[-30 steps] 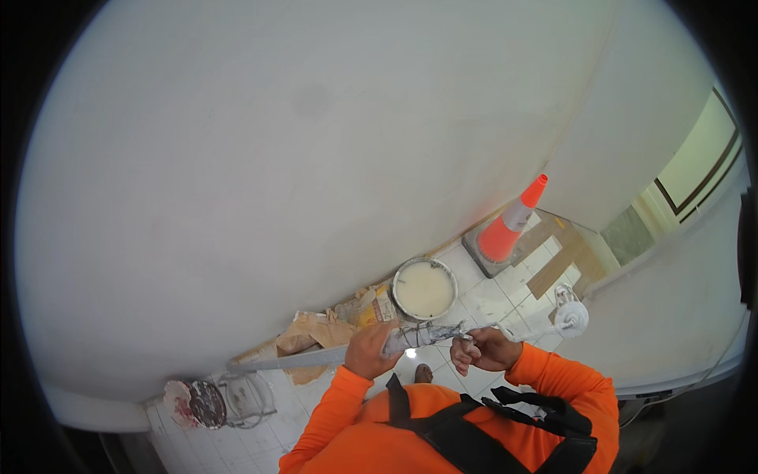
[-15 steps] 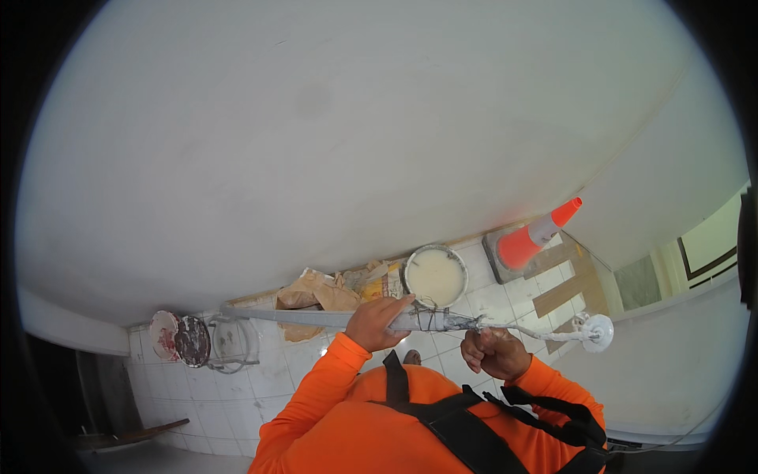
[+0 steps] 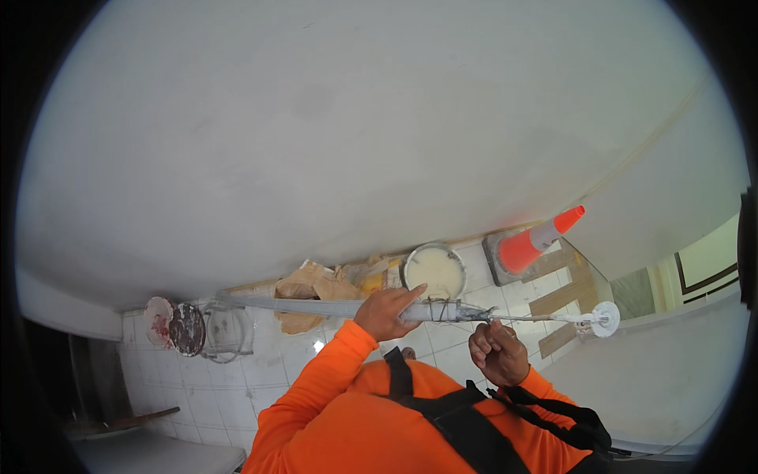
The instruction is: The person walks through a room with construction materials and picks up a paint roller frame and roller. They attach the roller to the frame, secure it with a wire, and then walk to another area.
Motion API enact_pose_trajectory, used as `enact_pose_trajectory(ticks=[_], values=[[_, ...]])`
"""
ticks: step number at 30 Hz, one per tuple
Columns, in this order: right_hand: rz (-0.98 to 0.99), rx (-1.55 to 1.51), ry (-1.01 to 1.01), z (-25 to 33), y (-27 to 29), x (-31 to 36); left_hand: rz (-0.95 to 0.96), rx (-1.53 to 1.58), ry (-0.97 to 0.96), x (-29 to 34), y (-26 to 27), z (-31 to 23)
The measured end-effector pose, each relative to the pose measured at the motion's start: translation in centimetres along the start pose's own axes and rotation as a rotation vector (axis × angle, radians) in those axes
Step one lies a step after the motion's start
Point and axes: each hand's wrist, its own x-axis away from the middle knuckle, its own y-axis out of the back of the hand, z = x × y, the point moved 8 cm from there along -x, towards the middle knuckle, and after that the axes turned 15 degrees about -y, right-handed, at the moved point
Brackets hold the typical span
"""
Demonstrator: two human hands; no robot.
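Observation:
My left hand (image 3: 387,313) is wrapped round a long grey pole (image 3: 308,306), its index finger stretched along it. Thin dark wire (image 3: 442,309) binds a slim rod (image 3: 525,317) to the pole's right end. A white-coated round disc (image 3: 606,319) sits at the rod's far end. Just below the binding is my right hand (image 3: 499,351), fingers curled and fingertips close to the loose wire ends. Whatever those fingers may pinch is too small to make out. Beyond the pole stands a bucket (image 3: 405,276) holding pale cream liquid (image 3: 434,271).
An orange-and-white traffic cone (image 3: 521,250) stands by the wall (image 3: 316,158), right of the bucket. Crumpled brown paper (image 3: 316,281) lies left of it. Farther left are a dark stained round lid or pail (image 3: 188,330) and a clear container (image 3: 229,332) on white floor tiles (image 3: 237,378).
The pole's right end and the disc have risen slightly in view, and the disc has shifted right. My right hand has come slightly away from the rod. My left hand still grips the pole.

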Motion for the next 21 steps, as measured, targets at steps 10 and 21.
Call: enact_pose_trajectory(ticks=[10,21], values=[[0.023,-0.032,-0.006,-0.3,0.7,-0.5,-0.125,-0.095,-0.120,-0.6,0.4,-1.0],[-0.075,0.046,0.144,0.1,4.0,-0.6,-0.047,-0.127,-0.038,-0.8,-0.9,0.3]])
